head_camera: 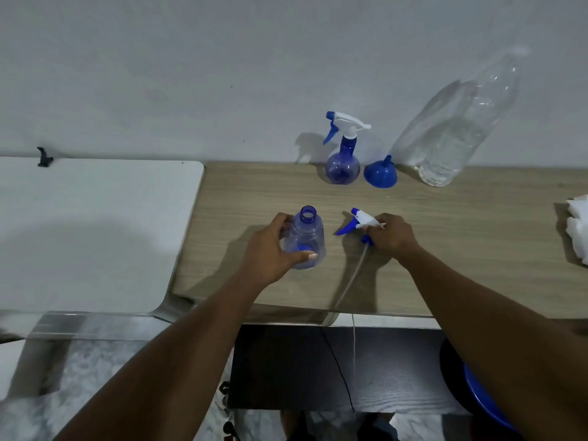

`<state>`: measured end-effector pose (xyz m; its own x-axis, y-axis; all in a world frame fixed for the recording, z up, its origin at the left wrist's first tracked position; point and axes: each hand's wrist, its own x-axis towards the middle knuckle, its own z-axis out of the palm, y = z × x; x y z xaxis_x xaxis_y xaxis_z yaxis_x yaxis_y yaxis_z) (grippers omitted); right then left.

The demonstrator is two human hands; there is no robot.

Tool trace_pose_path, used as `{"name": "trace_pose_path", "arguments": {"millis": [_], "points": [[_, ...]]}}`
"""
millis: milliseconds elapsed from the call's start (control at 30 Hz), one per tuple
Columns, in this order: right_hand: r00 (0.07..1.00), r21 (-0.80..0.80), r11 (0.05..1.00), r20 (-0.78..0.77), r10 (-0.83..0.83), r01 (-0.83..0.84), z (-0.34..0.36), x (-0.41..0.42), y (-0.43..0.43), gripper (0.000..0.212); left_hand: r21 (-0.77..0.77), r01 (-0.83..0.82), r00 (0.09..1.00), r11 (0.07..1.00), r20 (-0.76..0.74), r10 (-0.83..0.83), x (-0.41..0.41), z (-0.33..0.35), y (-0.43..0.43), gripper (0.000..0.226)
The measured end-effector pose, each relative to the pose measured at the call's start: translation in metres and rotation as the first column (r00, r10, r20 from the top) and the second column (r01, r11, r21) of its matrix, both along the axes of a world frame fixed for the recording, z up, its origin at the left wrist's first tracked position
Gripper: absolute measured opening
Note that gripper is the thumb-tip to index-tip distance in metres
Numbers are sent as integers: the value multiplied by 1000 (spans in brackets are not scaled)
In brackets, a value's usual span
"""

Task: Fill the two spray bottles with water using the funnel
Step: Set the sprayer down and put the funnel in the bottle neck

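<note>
Near, on the table (477,249): left hand (270,249) wrapped round the uncapped spray bottle (307,240), upright. At its 3 o'clock, right hand (393,235) pinching the trigger head (362,221), tube (350,281) trailing toward 7 o'clock. Farther, at 12 o'clock: capped spray bottle (343,160), funnel (381,173) and water bottle (455,135) in 1 row.

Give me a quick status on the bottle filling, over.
Left hand grips uncapped spray bottle. Right hand holds detached trigger head. Funnel untouched. Nothing blocking.
</note>
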<state>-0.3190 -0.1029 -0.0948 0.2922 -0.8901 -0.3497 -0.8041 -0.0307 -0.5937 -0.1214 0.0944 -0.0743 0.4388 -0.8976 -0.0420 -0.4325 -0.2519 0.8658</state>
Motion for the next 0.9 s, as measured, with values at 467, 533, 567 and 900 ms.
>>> {"name": "trace_pose_path", "arguments": {"millis": [467,533,567,900], "points": [[768,-261,798,-538,347,-543,28,48,-130,70,19,-46,999,999,-16,46,-26,-2,-18,78],[753,-280,778,-563,342,-563,28,50,-130,55,12,-51,999,999,-15,51,-30,-3,-19,77],[742,-298,763,-583,331,-574,28,50,-128,49,14,-50,999,999,-9,50,-32,-3,-20,77],[867,-244,876,-397,300,-415,43,33,-115,77,32,-37,999,999,-20,38,-39,-3,-25,75]]}}
